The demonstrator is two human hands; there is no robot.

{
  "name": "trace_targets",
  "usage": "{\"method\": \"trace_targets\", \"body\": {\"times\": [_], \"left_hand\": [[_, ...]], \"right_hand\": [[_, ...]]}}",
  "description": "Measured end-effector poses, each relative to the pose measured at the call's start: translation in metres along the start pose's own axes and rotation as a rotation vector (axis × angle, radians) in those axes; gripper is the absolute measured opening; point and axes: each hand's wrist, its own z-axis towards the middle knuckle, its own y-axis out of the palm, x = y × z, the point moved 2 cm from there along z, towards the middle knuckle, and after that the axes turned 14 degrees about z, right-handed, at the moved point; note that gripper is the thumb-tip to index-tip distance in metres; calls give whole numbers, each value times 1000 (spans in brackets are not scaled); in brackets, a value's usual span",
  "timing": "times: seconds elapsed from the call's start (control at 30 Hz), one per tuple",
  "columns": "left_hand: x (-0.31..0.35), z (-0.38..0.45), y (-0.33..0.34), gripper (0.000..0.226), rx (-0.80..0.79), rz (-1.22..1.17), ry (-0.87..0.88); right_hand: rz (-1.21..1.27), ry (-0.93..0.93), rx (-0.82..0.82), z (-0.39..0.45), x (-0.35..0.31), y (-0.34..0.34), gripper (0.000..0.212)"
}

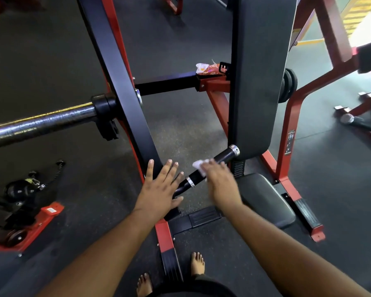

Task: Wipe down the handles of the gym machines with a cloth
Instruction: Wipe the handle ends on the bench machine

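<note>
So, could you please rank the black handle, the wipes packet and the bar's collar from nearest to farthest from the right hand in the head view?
1. Black handle: under the right hand, with the cloth.
2. Bar's collar: up and left, by the black upright.
3. Wipes packet: farthest, on the crossbar beyond.

Glossy black handle (210, 166) with chrome rings, white cloth (198, 167), matt padded backrest (259, 71), speckled rubber floor (180, 129)

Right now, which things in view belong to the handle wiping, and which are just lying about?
In the job:
- white cloth, held by the right hand
- black handle being wiped
- left hand, open beside the handle

Lying about:
- wipes packet on the frame
- steel bar
- cable attachments on the floor
</note>
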Motion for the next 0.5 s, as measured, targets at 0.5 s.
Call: {"method": "trace_targets", "body": {"times": [0.5], "left_hand": [[8, 0, 4, 80, 18, -26, -98]], "right_hand": [[-361, -210, -352, -16, -12, 45, 66]]}}
